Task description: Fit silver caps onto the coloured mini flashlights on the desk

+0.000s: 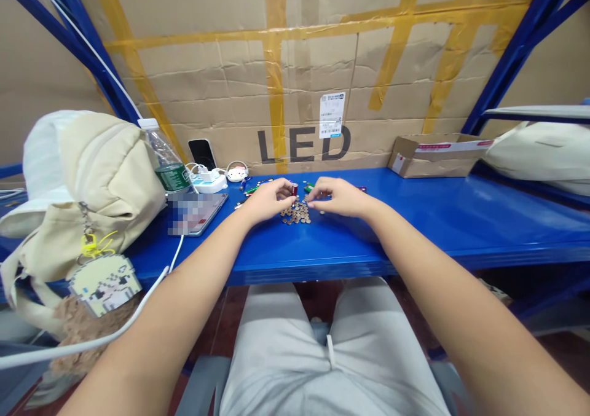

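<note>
A small heap of brownish metal pieces (pixel 296 214) lies on the blue shelf (pixel 415 219) straight ahead of me. My left hand (pixel 270 198) sits at the heap's left side with its fingers curled, pinching a small dark red cylinder (pixel 294 188). My right hand (pixel 336 196) rests at the heap's right side, fingers bent and pinched together over the pieces; what they hold is too small to name. A few coloured small parts (pixel 252 189) lie just behind the hands.
A cream bag (pixel 99 176) with a pixel charm (pixel 104 284) fills the left end, beside a water bottle (pixel 166 158), a tablet (pixel 196 212), a phone (pixel 203 153) and a charger (pixel 209 179). A small cardboard box (pixel 433 156) stands at the back right. Taped cardboard forms the back wall.
</note>
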